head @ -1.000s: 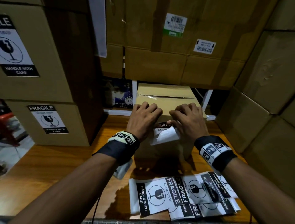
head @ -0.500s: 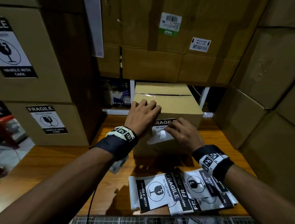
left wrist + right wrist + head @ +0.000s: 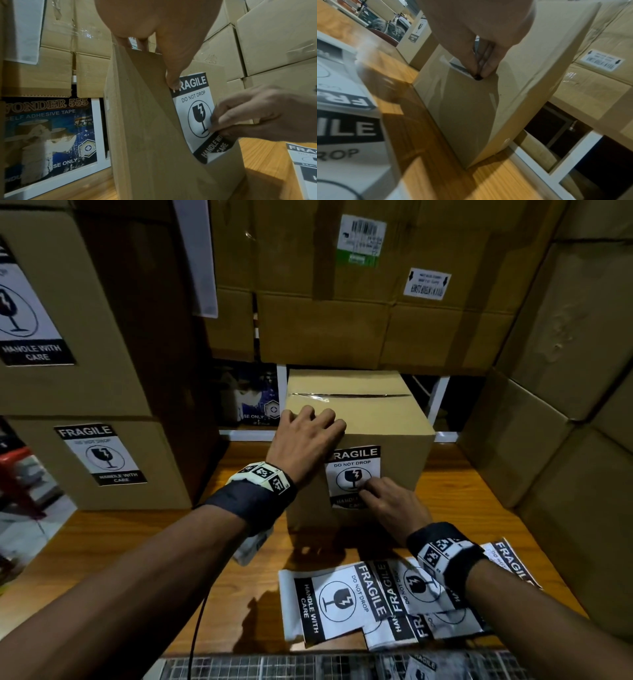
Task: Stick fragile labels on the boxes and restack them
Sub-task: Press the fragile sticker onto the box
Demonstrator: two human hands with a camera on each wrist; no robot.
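Note:
A small cardboard box (image 3: pixel 376 412) stands upright on the wooden table (image 3: pixel 120 542). A black-and-white fragile label (image 3: pixel 352 470) lies on its front face; its lower edge still curls away from the box (image 3: pixel 145 121). My left hand (image 3: pixel 308 436) rests over the box's top front edge, and its thumb (image 3: pixel 173 81) presses the label's (image 3: pixel 193 102) top left corner. My right hand (image 3: pixel 380 498) pinches the label's lower right part between thumb and fingers (image 3: pixel 223 121). In the right wrist view the pinched fingertips (image 3: pixel 481 67) sit against the box (image 3: pixel 539 67).
Several loose fragile labels (image 3: pixel 376 601) lie spread on the table near its front edge, under my right wrist. Two labelled boxes (image 3: pixel 102 460) are stacked at the left. Large cartons (image 3: pixel 342 330) wall in the back and the right (image 3: pixel 565 405). A tape carton (image 3: pixel 48 135) sits behind.
The label has gone from a lifted white flap to lying mostly flat on the box front. My right hand slid down from the top edge to the label's lower part. The left hand stayed put.

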